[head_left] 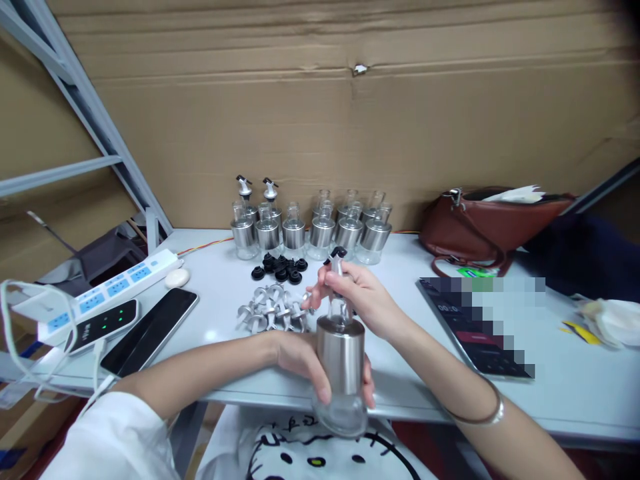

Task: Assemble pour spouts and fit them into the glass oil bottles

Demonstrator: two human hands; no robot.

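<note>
My left hand [305, 363] is wrapped round the lower body of a glass oil bottle [341, 353] with a brushed metal sleeve, held slightly tilted at the table's front edge. At the bottle's neck, my right hand [357, 290] grips a pour spout [337, 263] with a black flip cap. Whether the spout is fully seated is hidden by the fingers. Left of my right hand lies a pile of silver-grey spout parts [273, 310]. Behind that pile is a heap of black stoppers [281, 268].
Several metal-sleeved bottles [293, 233] stand at the back, two rear ones with spouts. A power strip [115, 290], a phone [150, 333] and a white round case [177, 277] lie left. A brown handbag [495, 230] and a tablet [470, 327] are on the right.
</note>
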